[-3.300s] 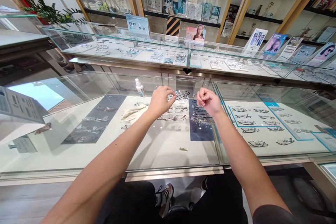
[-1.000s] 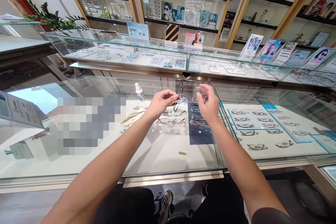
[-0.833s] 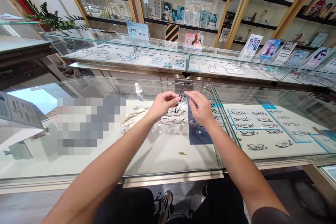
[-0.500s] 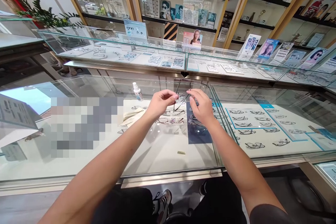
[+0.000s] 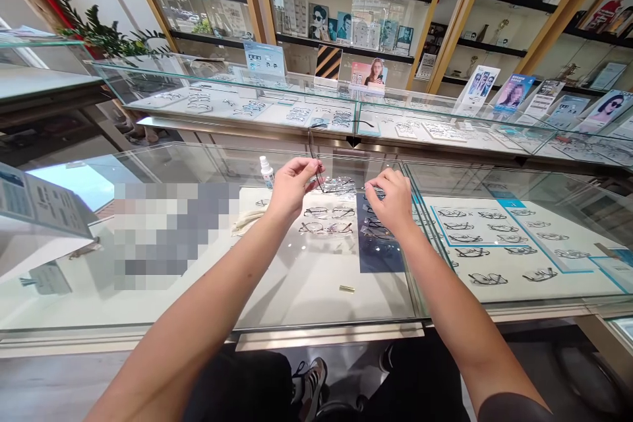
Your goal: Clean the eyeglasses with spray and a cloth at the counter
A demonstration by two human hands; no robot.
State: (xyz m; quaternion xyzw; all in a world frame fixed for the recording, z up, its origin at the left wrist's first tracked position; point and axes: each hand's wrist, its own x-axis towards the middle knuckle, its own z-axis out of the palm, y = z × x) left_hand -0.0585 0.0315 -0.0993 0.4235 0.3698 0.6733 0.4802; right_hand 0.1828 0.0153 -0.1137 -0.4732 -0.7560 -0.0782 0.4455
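Above the glass counter, my left hand (image 5: 291,188) pinches one side of a thin dark pair of glasses (image 5: 338,188), near a hinge. Its temple arms point up and away from me. My right hand (image 5: 391,196) is at the other side of the frame, thumb and forefinger close together; whether they grip its edge is hard to tell. Inside the case below lie more glasses (image 5: 326,229). A white spray bottle (image 5: 267,173) stands just beyond my left hand, and a cream cloth (image 5: 246,221) lies left of my left wrist.
A glass case edge (image 5: 418,244) runs beside my right forearm. Eyeglasses (image 5: 488,279) fill the case on the right. At the left stands a white sign (image 5: 42,211). A second display counter (image 5: 237,124) stretches across behind, with upright cards. A small gold bar (image 5: 347,289) shows near the front.
My hands have moved apart, and the glasses are now turned with their lenses spread between them and both arms unfolded. The view has shifted slightly.
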